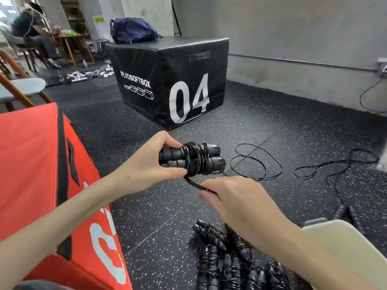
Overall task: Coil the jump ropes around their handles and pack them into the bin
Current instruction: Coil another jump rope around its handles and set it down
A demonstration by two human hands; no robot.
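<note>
- The speckled rubber floor (272, 126) gives plenty of open room ahead; it is hemmed in by the black plyo box (167, 80) in front, the red box (31, 174) close on the left, and a pale bin edge (345, 243) at lower right.
- A heap of finished coiled ropes (226, 260) lies on the floor just beside that pale edge, not yet packed, while one uncoiled rope (335, 168) waits off to the right.
- The step in hand looks like winding: the loose rope (257, 162) trails in loops on the floor.
- The left hand (146, 162) grips the paired handles (188, 159), fingers curled round them.
- The right hand (236, 197) pinches the cord just below the bundle; next, I'd say, another turn over the top, kept taut.
</note>
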